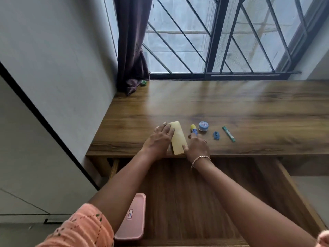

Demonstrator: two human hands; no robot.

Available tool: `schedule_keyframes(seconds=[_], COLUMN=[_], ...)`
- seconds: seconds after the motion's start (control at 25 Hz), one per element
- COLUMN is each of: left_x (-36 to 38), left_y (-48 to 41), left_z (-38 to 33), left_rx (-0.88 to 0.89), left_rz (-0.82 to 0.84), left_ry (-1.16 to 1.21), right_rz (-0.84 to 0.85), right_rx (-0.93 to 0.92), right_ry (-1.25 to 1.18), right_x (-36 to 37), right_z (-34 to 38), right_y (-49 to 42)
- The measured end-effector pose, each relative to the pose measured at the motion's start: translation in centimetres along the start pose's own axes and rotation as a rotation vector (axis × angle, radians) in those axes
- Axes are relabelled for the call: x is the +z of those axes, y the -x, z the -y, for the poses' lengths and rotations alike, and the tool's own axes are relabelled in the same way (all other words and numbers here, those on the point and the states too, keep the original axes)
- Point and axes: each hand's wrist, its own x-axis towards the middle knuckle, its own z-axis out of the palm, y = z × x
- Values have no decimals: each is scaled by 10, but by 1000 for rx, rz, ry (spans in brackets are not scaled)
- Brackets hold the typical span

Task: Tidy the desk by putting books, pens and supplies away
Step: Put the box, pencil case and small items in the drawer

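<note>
A pale yellow oblong box [178,139] lies near the front edge of the wooden desk [231,107]. My left hand [160,139] rests flat along its left side, fingers on its far corner. My right hand [197,146] touches the box's near right corner with the thumb, fingers curled beside a yellow-capped blue glue stick [193,129]. To the right lie a small round blue-lidded jar [203,126], a blue sharpener [216,135] and a green lead tube [228,134].
An open wooden drawer [187,193] extends toward me below the desk edge; a pink pencil case [132,218] lies at its left. A wall stands on the left. A dark curtain [132,50] and a barred window [222,36] are behind the desk.
</note>
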Motion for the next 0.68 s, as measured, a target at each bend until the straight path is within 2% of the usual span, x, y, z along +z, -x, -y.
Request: schedule_keyframes(seconds=[0.36, 0.56, 0.68], left_x=[2, 2, -8], left_y=[-49, -52, -47], left_z=[25, 24, 26], left_rx=[187, 198, 234], left_rz=[109, 45, 31], left_ry=[-12, 7, 44], right_rz=[114, 121, 134], right_rx=[27, 25, -55], right_ry=[65, 34, 67], right_x=[14, 12, 2], right_z=[22, 18, 13], right_y=[-25, -27, -23])
